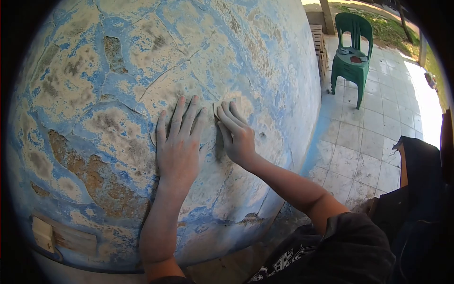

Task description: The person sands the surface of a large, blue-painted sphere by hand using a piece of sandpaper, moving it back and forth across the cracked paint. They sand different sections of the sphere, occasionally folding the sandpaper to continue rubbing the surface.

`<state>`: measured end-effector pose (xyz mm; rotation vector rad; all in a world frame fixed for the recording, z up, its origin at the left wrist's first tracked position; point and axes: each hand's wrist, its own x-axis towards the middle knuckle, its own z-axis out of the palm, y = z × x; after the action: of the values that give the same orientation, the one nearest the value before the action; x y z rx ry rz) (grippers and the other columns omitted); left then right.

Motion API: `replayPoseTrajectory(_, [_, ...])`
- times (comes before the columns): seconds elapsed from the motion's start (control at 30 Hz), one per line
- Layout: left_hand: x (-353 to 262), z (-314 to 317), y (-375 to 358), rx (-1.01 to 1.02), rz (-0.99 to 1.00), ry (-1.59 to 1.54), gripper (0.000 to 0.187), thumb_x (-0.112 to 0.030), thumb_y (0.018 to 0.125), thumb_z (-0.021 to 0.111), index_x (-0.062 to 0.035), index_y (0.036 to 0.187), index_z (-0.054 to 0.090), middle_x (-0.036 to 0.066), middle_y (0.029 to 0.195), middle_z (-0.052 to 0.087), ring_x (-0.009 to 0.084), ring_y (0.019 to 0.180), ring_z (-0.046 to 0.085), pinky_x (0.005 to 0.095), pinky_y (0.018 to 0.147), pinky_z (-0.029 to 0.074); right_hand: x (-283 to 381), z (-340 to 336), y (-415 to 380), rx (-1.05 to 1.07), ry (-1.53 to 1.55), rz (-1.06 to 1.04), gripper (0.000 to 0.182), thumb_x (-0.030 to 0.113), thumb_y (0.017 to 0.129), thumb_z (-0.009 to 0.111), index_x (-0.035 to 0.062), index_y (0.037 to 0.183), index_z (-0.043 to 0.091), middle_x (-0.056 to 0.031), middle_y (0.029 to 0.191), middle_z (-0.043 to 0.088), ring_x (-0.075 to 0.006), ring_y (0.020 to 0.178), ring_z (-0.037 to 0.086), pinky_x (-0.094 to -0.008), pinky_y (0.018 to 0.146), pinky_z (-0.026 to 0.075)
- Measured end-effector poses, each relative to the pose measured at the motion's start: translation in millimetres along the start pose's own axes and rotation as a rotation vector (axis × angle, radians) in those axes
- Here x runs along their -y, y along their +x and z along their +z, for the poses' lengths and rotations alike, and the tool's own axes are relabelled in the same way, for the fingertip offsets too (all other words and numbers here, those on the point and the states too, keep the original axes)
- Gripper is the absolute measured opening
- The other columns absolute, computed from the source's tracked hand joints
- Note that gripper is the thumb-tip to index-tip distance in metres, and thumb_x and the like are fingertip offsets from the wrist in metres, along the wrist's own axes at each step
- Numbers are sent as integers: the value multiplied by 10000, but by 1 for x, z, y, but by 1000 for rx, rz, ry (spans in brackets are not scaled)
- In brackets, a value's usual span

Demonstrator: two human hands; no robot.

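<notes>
A wall (118, 128) with peeling blue and cream paint fills most of the view. My left hand (181, 142) lies flat on it, fingers stretched upward and slightly spread, coated in pale dust. A thin pale edge shows beside that palm; what lies beneath it is hidden. To its right, my right hand (238, 137) presses a pale, thin piece of sandpaper (216, 110) to the wall with its fingers together. Most of the sheet is covered by the fingers, and dust greys this hand and forearm too.
A green plastic chair (352, 57) stands on the tiled floor (350, 146) at the upper right, with small items on its seat. An electrical box (43, 234) is mounted low on the wall at left. Brown patches (101, 182) show where paint has broken away.
</notes>
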<state>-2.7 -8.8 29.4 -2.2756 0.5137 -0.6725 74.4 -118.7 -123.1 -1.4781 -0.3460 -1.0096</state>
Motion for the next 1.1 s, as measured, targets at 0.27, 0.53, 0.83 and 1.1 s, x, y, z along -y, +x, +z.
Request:
replayPoseTrajectory(0.27, [-1, -4, -5, 85, 43, 1, 899, -462, 860, 894, -251, 1644, 509, -20, 1797, 352, 202, 1683, 246, 525, 1377, 179, -74, -8, -22, -79, 6, 146, 425, 5, 1046, 687, 16, 1471, 685, -243, 1560, 614, -410, 1534, 493, -429, 1207, 496])
replayPoseTrajectory(0.53, [-17, 17, -9, 66, 77, -31, 810, -426, 932, 817, -227, 1652, 504, 3, 1790, 368, 220, 1685, 249, 532, 1376, 187, -63, -32, -64, 358, -33, -277, 540, 34, 966, 743, 94, 1498, 681, -147, 1581, 633, -370, 1521, 540, -475, 1244, 485])
replayPoseTrajectory(0.83, [-43, 43, -14, 86, 115, -58, 737, -388, 969, 729, -168, 1639, 518, 21, 1788, 378, 222, 1683, 262, 534, 1365, 199, -59, -29, -61, 47, 94, 128, 416, 52, 1037, 712, 2, 1449, 690, -251, 1492, 665, -400, 1487, 558, -467, 1166, 529])
replayPoseTrajectory(1.1, [-49, 42, -9, 56, 112, -460, 835, -254, 959, 771, -107, 1695, 406, 125, 1715, 463, 298, 1612, 396, 522, 1316, 282, -50, -63, -60, 281, 625, 660, 468, 371, 1154, 634, -19, 975, 820, -21, 751, 723, -71, 709, 603, -300, 685, 503])
